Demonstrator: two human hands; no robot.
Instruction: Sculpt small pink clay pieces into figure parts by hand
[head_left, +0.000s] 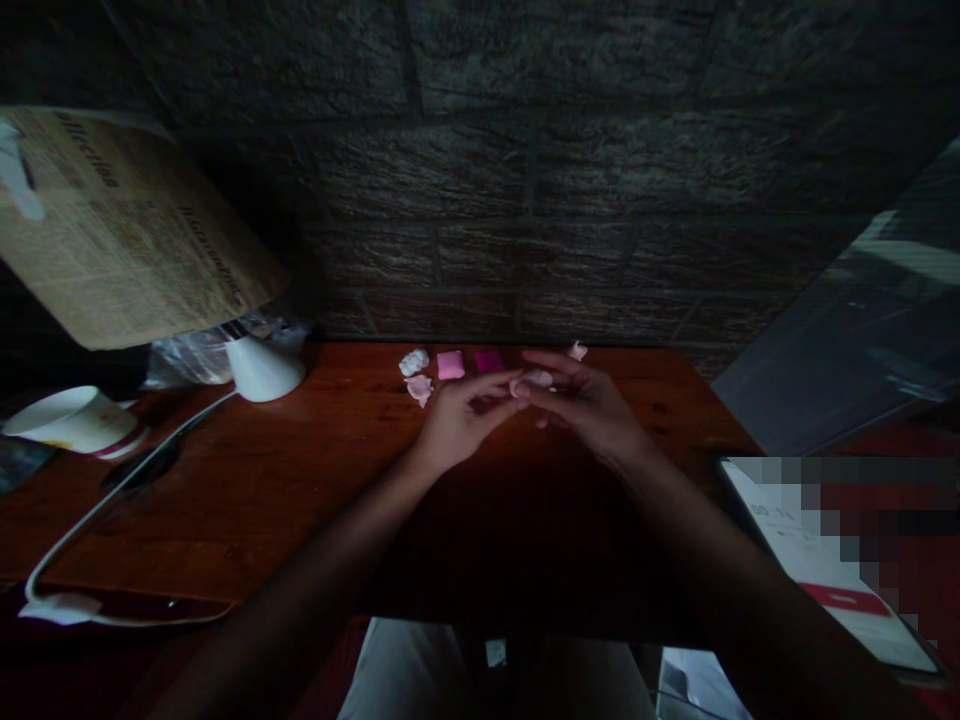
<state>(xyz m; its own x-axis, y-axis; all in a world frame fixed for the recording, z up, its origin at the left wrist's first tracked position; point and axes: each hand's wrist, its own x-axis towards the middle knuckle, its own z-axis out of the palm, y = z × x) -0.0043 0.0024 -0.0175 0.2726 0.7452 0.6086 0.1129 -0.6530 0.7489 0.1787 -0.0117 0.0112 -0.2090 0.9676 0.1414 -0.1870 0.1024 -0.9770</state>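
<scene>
Both my hands meet over the far middle of a reddish wooden table (300, 480). My left hand (457, 420) and my right hand (581, 400) pinch a small pale pink paper piece (534, 380) between their fingertips. Just behind the hands lie a light pink paper square (451, 364) and a darker magenta paper square (488, 361). A crumpled white paper (413, 361) and a crumpled pale pink paper (420, 388) lie to the left of them. Another small pink folded piece (577, 350) sits by the wall.
A dark brick-pattern wall (525, 180) stands right behind the table. At the left are a white lamp base (262, 370) with its cable (112, 500), a paper cup (71, 420), a plastic bag and a printed cardboard sheet (127, 230). A white printed sheet (817, 560) lies at the right.
</scene>
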